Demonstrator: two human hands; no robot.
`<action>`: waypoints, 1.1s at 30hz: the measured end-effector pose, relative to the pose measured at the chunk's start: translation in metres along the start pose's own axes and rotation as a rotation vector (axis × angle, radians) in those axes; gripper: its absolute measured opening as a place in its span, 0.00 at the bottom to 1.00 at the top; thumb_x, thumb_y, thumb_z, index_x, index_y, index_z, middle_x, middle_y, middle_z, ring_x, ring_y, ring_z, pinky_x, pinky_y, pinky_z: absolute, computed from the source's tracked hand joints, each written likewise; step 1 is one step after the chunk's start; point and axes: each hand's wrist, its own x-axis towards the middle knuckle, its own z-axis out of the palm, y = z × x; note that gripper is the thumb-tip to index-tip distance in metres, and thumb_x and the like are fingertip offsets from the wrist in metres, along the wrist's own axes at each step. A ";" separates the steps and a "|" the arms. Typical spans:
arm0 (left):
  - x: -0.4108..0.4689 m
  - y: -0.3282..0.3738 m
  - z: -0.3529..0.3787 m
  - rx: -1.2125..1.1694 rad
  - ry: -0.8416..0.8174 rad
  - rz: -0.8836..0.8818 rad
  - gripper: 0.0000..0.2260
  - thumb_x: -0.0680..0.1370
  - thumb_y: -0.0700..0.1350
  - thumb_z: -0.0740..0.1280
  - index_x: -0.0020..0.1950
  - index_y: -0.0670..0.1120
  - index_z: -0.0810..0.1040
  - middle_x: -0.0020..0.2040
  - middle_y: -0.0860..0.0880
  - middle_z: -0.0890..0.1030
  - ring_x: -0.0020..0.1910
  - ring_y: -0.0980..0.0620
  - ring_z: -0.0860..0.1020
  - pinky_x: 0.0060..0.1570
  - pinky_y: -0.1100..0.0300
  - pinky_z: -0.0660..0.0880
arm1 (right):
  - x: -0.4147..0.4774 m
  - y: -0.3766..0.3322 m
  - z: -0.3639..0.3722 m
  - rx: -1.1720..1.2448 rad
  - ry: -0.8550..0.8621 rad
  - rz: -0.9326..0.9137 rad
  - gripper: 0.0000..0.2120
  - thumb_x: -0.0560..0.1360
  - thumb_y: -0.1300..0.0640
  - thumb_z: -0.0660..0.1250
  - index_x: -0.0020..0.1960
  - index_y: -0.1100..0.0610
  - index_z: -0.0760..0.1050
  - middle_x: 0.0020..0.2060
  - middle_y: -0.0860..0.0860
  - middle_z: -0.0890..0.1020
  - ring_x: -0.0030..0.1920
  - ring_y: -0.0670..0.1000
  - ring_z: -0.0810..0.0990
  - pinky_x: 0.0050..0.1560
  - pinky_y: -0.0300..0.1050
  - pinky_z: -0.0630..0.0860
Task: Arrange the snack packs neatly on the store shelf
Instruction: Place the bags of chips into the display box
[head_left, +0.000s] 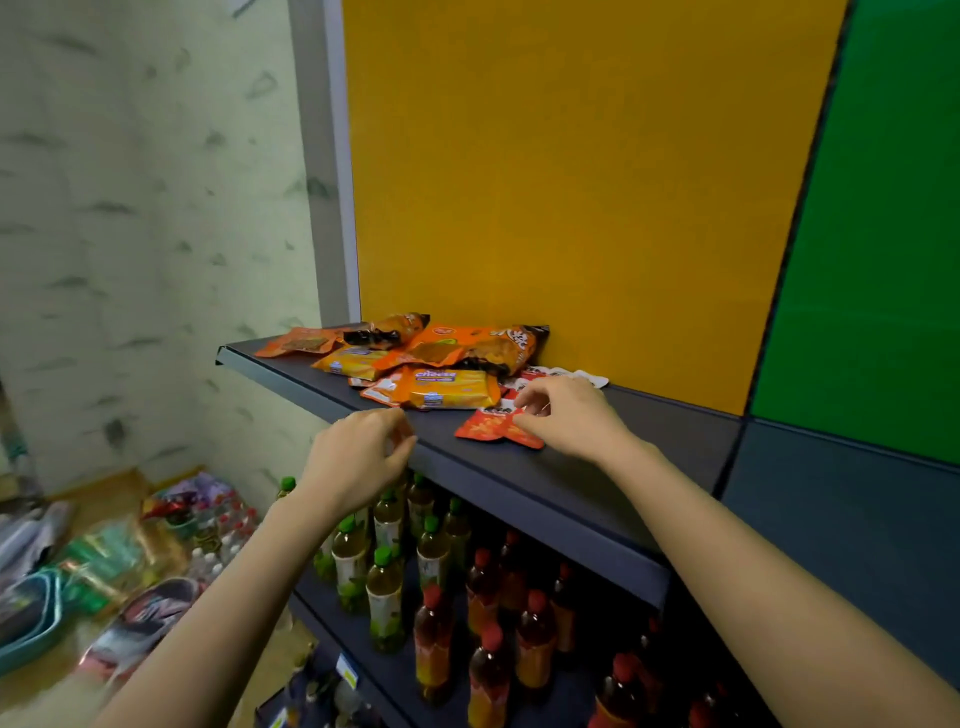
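Note:
A loose heap of snack packs lies on the dark shelf (566, 483) near its left end. An orange cheese pack (451, 388) sits in front, with larger orange bags (483, 347) behind it and another yellow pack (349, 362) to the left. My right hand (569, 415) rests on small red sachets (485, 427) at the heap's right front, fingers pinching one. More red and white sachets (561, 373) lie behind that hand. My left hand (358, 454) hovers at the shelf's front edge, fingers curled, holding nothing that I can see.
Behind the shelf stand a yellow back panel (571, 182) and a green one (883, 234). The lower shelf holds rows of green-capped bottles (384, 597) and red-capped bottles (488, 649). Packaged goods and a blue basket (31, 618) lie on the floor at left.

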 end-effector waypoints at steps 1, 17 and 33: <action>0.013 -0.010 0.003 -0.004 -0.004 -0.001 0.09 0.78 0.52 0.60 0.53 0.50 0.76 0.51 0.52 0.81 0.51 0.50 0.78 0.44 0.56 0.74 | 0.015 -0.002 0.005 -0.001 0.002 0.005 0.11 0.74 0.52 0.67 0.55 0.53 0.78 0.47 0.48 0.80 0.51 0.48 0.78 0.50 0.44 0.76; 0.179 -0.119 0.046 -0.159 0.109 0.045 0.10 0.77 0.51 0.63 0.53 0.48 0.79 0.50 0.49 0.82 0.50 0.49 0.78 0.41 0.57 0.70 | 0.198 0.023 0.051 0.015 0.020 0.464 0.21 0.73 0.35 0.59 0.40 0.54 0.65 0.46 0.55 0.70 0.46 0.54 0.70 0.40 0.44 0.67; 0.299 -0.222 0.094 -0.427 -0.297 -0.172 0.30 0.75 0.65 0.58 0.61 0.40 0.73 0.59 0.40 0.77 0.55 0.43 0.75 0.51 0.53 0.70 | 0.257 0.017 0.080 0.419 0.159 0.735 0.15 0.71 0.55 0.73 0.31 0.56 0.70 0.26 0.49 0.76 0.29 0.47 0.73 0.21 0.30 0.65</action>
